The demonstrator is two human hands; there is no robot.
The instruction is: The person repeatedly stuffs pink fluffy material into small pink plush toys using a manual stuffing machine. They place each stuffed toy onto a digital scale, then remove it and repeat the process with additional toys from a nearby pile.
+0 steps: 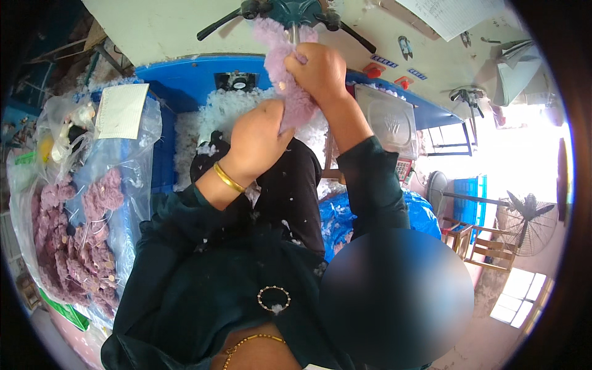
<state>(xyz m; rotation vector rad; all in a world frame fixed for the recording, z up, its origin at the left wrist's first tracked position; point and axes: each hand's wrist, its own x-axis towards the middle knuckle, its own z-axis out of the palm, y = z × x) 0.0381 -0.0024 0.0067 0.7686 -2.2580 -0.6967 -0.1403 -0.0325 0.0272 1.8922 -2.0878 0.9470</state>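
Note:
A fuzzy mauve plush toy piece (279, 68) hangs at a metal nozzle (295, 33) that comes out of a dark green machine head (296, 8). My right hand (322, 66) is closed round its upper part, just below the nozzle. Lower down, my left hand (258, 139), with a gold bangle at the wrist, grips the bottom end of the plush. How far the nozzle reaches into the plush is hidden by fur and fingers. White fluffy stuffing (237, 102) lies heaped behind my left hand.
Black handles (219, 24) stick out beside the machine head. Red switches (374, 70) sit on the pale panel to the right. At the left, a clear plastic bag (139, 166) holds several mauve plush pieces (80, 246). A blue bag (336, 216) and a fan (527, 225) are on the right.

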